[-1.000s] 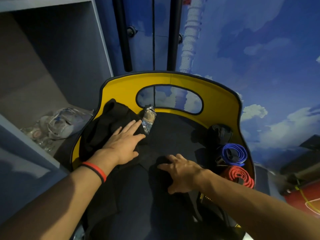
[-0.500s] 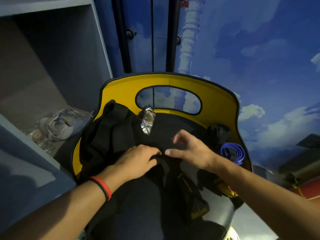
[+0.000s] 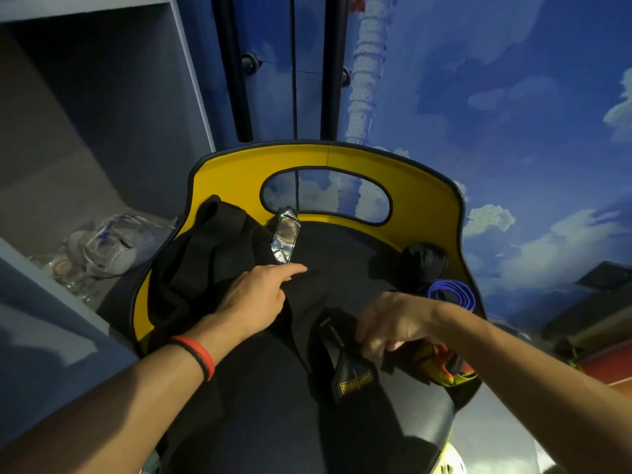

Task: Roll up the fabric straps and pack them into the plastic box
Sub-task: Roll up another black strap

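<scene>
Hands are drawing apart since the earlier frame: right hand (image 3: 393, 323) is pinching the strap (image 3: 345, 367), near right; left hand (image 3: 253, 299) is resting open on cloth (image 3: 191, 268). Rolling is likely starting (blue roll (image 3: 451, 294) far right), calling next for tight winding. Box is not showing.

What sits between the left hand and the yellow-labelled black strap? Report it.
Nothing visible does. Only black fabric lies between the left hand and the black strap, which the right hand pinches at its upper end.
</scene>
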`<act>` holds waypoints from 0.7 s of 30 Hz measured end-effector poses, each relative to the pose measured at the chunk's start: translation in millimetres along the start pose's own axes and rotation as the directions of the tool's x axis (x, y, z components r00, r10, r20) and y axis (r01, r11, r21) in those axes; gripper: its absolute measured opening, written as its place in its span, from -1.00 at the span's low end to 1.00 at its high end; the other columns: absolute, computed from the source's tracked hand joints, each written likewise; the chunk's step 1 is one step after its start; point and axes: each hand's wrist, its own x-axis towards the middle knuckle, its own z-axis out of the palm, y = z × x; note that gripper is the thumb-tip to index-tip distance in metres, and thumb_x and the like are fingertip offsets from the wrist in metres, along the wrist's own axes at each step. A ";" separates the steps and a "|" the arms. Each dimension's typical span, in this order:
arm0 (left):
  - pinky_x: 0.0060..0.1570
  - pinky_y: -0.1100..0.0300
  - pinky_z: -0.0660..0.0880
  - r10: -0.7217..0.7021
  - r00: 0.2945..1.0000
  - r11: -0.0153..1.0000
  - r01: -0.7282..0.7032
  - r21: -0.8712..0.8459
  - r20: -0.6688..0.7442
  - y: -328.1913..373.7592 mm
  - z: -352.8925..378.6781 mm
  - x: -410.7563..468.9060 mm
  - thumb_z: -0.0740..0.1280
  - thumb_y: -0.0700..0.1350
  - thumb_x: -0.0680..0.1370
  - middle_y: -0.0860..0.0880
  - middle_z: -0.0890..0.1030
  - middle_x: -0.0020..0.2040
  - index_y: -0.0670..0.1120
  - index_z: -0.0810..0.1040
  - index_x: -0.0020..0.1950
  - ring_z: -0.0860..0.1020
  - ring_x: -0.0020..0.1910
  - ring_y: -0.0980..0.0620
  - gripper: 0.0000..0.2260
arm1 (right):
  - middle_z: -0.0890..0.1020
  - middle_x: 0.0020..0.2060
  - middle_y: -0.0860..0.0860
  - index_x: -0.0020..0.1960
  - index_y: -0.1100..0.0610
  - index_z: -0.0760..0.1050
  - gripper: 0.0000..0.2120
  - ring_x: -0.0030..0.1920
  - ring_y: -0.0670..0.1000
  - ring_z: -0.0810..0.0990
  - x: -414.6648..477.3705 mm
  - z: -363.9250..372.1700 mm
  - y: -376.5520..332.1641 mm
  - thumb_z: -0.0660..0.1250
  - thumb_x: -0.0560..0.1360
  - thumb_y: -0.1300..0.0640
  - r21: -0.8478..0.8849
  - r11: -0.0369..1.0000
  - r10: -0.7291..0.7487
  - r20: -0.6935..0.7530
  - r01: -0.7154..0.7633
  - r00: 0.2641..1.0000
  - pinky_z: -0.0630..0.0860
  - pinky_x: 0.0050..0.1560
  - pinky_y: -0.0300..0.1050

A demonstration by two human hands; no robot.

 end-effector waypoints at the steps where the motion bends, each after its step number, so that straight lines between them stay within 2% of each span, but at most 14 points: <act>1: 0.23 0.11 0.57 -0.003 1.000 1.000 0.003 -0.008 0.001 -0.1 0.7 0.2 0.20 -0.35 0.59 0.09 0.60 0.35 0.21 0.48 0.47 0.65 0.13 0.02 -0.42 | 0.68 0.09 0.16 0.28 0.18 0.58 -0.61 -0.15 -0.08 0.62 -1.8 3.2 -1.4 0.52 0.48 0.15 -0.038 0.999 0.006 0.024 -0.005 1.000 0.55 -0.26 -0.33; 4: 0.30 0.12 0.53 0.000 1.000 1.000 0.000 -0.013 0.013 -0.9 3.7 0.3 0.19 -0.37 0.57 0.12 0.57 0.39 0.20 0.50 0.46 0.62 0.19 0.04 -0.40 | 0.64 0.13 0.20 0.37 0.19 0.47 -0.47 -0.17 -0.06 0.60 5.3 21.9 -2.6 0.55 0.46 0.16 -0.090 0.995 0.045 0.083 -0.038 0.996 0.58 -0.22 -0.29; 7: 0.28 0.11 0.54 -0.026 1.000 0.999 0.027 -0.033 0.011 -2.0 3.2 2.0 0.17 -0.38 0.56 0.12 0.57 0.39 0.20 0.51 0.44 0.63 0.17 0.03 -0.39 | 0.66 0.16 0.22 0.34 0.20 0.50 -0.54 -0.09 -0.03 0.62 14.4 29.2 -9.3 0.51 0.48 0.21 -0.089 0.996 0.008 0.069 -0.002 0.998 0.58 -0.12 -0.22; 10: 0.13 0.14 0.62 -0.068 0.997 0.995 0.071 -0.075 0.030 -3.7 3.2 4.1 0.17 -0.38 0.58 0.11 0.60 0.34 0.25 0.50 0.44 0.66 0.05 0.03 -0.38 | 0.66 0.07 0.17 0.28 0.26 0.58 -0.62 -0.06 -0.01 0.58 10.6 17.3 -14.5 0.48 0.52 0.14 -0.101 0.994 -0.017 0.098 0.027 0.995 0.51 -0.13 -0.27; 12: 0.03 0.14 0.65 -0.091 0.994 0.986 0.099 -0.133 0.061 -5.4 4.4 4.2 0.19 -0.38 0.58 0.12 0.59 0.36 0.28 0.49 0.43 0.68 -0.06 0.08 -0.37 | 0.63 0.03 0.20 0.23 0.35 0.54 -0.63 -0.03 0.02 0.56 1.8 0.8 -9.6 0.48 0.52 0.16 0.007 0.996 -0.086 0.085 0.085 0.993 0.57 -0.03 -0.18; 14: -0.07 0.12 0.68 -0.098 0.991 0.973 0.114 -0.200 0.092 -5.5 5.3 2.8 0.19 -0.38 0.59 0.12 0.57 0.35 0.30 0.49 0.42 0.69 -0.20 0.13 -0.36 | 0.60 0.00 0.19 0.14 0.32 0.49 -0.71 -0.01 0.06 0.56 -11.0 -17.2 -1.9 0.46 0.54 0.18 0.244 0.949 -0.220 0.065 0.198 0.973 0.59 0.09 -0.03; 16: -0.17 0.19 0.66 -0.082 0.986 0.964 0.115 -0.240 0.142 -2.8 6.2 0.7 0.19 -0.39 0.59 0.14 0.57 0.29 0.29 0.51 0.39 0.68 -0.28 0.16 -0.37 | 0.63 -0.04 0.13 0.11 0.22 0.46 -0.78 -0.02 0.11 0.62 -21.2 -30.3 1.9 0.42 0.56 0.16 0.523 0.790 -0.336 -0.068 0.320 0.940 0.61 0.03 0.01; 17: -0.19 0.22 0.64 -0.056 0.979 0.957 0.108 -0.268 0.196 -1.4 8.0 -0.3 0.18 -0.41 0.59 0.15 0.58 0.26 0.28 0.53 0.37 0.69 -0.26 0.16 -0.38 | 0.65 -0.02 0.14 0.12 0.17 0.45 -0.80 0.00 0.14 0.65 -23.8 -34.4 0.8 0.39 0.56 0.14 0.608 0.702 -0.334 -0.178 0.371 0.925 0.62 0.01 0.01; 19: -0.16 0.17 0.65 0.020 0.933 0.920 0.124 -0.372 0.360 4.3 10.2 -4.7 0.16 -0.45 0.59 0.11 0.65 0.21 0.24 0.56 0.28 0.72 -0.16 0.07 -0.41 | 0.68 0.03 0.18 0.14 0.13 0.44 -0.86 0.03 0.18 0.68 -22.8 -38.4 -2.4 0.32 0.61 0.13 0.646 0.606 -0.250 -0.399 0.464 0.882 0.64 0.01 0.03; 21: -0.14 0.18 0.63 0.078 0.851 0.904 0.159 -0.397 0.519 11.4 12.0 -11.1 0.24 -0.46 0.58 0.12 0.71 0.00 0.13 0.61 0.13 0.71 -0.17 0.09 -0.52 | 0.71 0.06 0.20 0.15 0.12 0.51 -0.89 0.03 0.20 0.69 -15.9 -39.0 -4.7 0.27 0.66 0.14 0.619 0.597 -0.171 -0.522 0.510 0.835 0.64 0.05 0.09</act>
